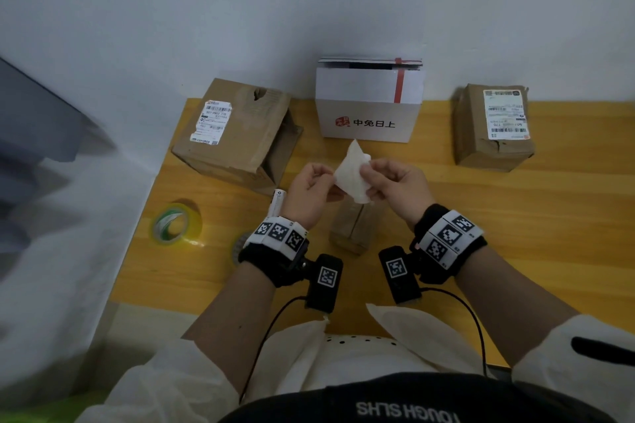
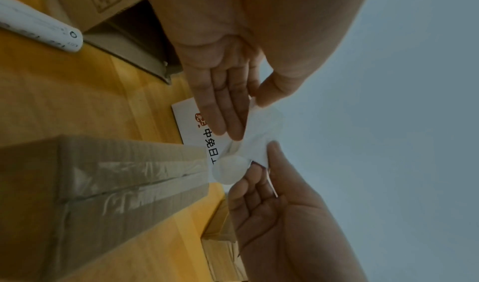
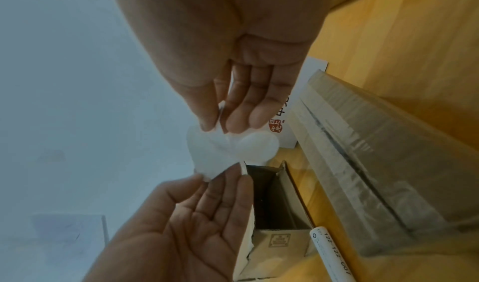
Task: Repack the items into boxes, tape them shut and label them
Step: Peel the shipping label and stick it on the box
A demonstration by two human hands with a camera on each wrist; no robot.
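Note:
Both hands hold a thin white sheet (image 1: 350, 177) in the air, its edges curled. My left hand (image 1: 311, 187) pinches its left edge between thumb and fingers, which shows up close in the left wrist view (image 2: 220, 93). My right hand (image 1: 391, 182) pinches the right edge, thumb against fingers (image 3: 241, 106). The sheet (image 2: 259, 134) (image 3: 220, 149) hangs above a small brown box (image 1: 354, 227) sealed with clear tape, lying on the yellow table (image 1: 515, 216).
A white box (image 1: 369, 106) with red ribbon and printed characters stands at the back. A torn brown box (image 1: 233, 134) lies open at the left; a labelled brown box (image 1: 493, 127) sits at the right. A tape roll (image 1: 175, 225) and a white tube (image 1: 278, 203) lie near my left wrist.

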